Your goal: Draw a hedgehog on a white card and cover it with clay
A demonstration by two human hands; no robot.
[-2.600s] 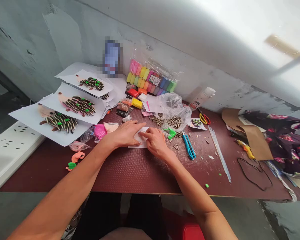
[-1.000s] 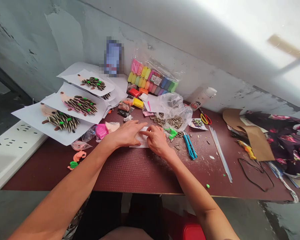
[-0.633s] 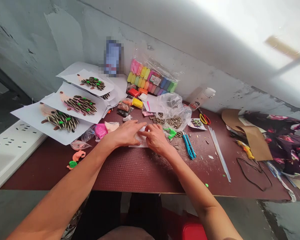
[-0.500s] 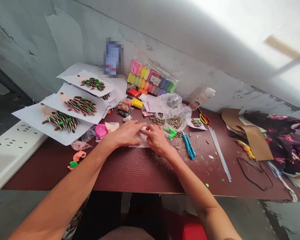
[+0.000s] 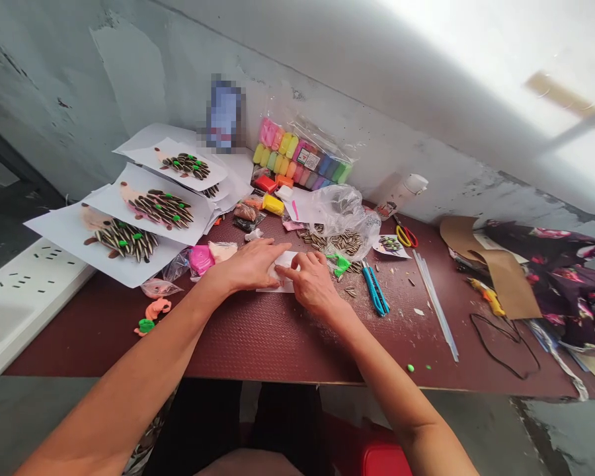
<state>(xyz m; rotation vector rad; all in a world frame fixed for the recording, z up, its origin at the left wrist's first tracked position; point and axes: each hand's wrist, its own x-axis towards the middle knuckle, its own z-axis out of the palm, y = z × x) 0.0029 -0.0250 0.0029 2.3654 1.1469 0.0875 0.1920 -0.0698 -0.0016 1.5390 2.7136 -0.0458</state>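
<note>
A small white card lies on the table beneath my hands. My left hand rests over the card's left side, fingers stretched out and holding nothing. From the right, my right hand points its index finger onto the card, with the other fingers curled. Between the fingertips is a pale patch on the card, mostly covered. Behind the right hand is a heap of striped sunflower seeds, partly under a clear plastic bag. Green clay and a blue-handled cutter lie to its right.
Paper sheets with seed hedgehogs are stacked at the left beside a white power strip. Packs of coloured clay lean on the wall. Scissors, glue sticks, a bottle and a yellow glue gun occupy the right.
My right hand has shifted slightly to the right, and its index finger has drawn back from the left hand. More of the white card shows between the hands. The left hand barely moved.
</note>
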